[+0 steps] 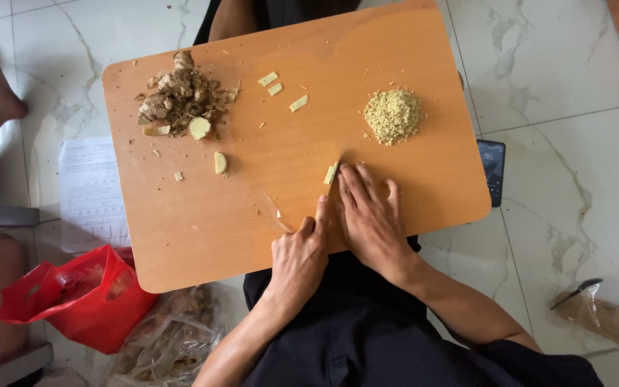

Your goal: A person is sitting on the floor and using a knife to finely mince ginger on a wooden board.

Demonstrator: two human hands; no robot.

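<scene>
nearest the camera, the left hand (299, 261) is closed around a knife handle with the forefinger stretched along the spine; the blade (327, 188) is thin and hard to make out, its tip at a pale ginger slice (331, 173) on the wooden desk (202, 229). the right hand (370, 215) lies flat and spread, holding nothing, its fingertips (345, 174) touching that slice. the risk as i judge it: the fingertips sit just beside the edge and are not curled back, so a slip could nick them. the slice is small and could skid from under the fingers. farther off, a mound of minced ginger (393, 115) could scatter if the desk tips on the lap. farthest left, the pile of ginger roots and peelings (177, 97) lies near the desk's edge, above a red plastic bag (80, 297) on the floor.
</scene>
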